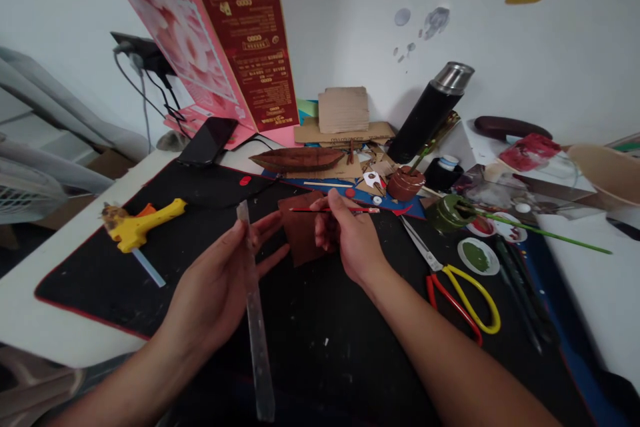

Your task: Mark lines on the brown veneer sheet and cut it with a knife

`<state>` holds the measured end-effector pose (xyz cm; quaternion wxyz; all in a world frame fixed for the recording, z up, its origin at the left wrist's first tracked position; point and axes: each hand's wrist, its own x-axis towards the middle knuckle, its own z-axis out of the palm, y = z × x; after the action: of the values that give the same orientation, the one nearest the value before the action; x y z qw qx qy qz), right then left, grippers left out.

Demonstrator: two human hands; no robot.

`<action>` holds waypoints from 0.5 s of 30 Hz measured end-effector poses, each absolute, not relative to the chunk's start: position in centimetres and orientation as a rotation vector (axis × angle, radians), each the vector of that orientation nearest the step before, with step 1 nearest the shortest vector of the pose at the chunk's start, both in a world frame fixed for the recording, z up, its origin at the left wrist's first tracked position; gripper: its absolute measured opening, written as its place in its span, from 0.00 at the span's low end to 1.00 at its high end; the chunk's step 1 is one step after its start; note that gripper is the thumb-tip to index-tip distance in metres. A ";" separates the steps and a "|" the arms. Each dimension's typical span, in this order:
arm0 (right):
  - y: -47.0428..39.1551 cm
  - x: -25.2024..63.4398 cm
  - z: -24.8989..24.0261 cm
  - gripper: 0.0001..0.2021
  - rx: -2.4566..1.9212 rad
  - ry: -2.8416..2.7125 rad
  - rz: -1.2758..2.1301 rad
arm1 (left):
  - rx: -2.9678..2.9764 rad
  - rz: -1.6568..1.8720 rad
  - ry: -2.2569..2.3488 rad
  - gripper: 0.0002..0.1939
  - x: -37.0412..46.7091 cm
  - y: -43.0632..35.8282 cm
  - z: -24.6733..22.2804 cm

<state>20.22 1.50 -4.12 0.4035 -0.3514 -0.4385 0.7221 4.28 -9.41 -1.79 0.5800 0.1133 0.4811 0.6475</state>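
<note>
My left hand (213,290) holds a clear, narrow ruler (259,340) upright between the thumb and the palm side, its other fingers stretched toward the brown sheet. In my right hand (359,240) is a thin red pencil (369,210), lying sideways, its dark tip pointing left. Beneath and between the hands a square brown sheet (301,240) rests on the black mat (320,320); the right hand covers its right side. To the right of that hand lie scissors (440,267) with one red and one yellow handle.
At left lies a yellow glue gun (143,223), with a phone (207,141) behind it. A leaf-shaped brown piece (300,160) and stacked cardboard (343,110) are at the back. On the right stand a black thermos (430,113), paint jars (447,215) and a green paint lid (479,257).
</note>
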 end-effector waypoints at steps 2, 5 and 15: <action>1.5 19.9 -4.1 0.27 -0.874 -1.109 1.831 | 0.276 1.511 1.148 0.15 4.3 -8.8 -1.8; 1.6 20.1 -4.2 0.27 -0.850 -1.085 1.850 | 0.341 1.495 1.261 0.14 3.8 -8.7 -2.1; 2.6 22.0 -4.4 0.27 -0.915 -1.224 1.561 | 1.051 0.790 1.602 0.26 2.7 -11.4 -1.4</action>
<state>22.02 2.56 -4.37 0.4604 -0.3720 -0.4973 0.6343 2.73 -11.40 -1.35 0.5096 0.4364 0.6650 0.3282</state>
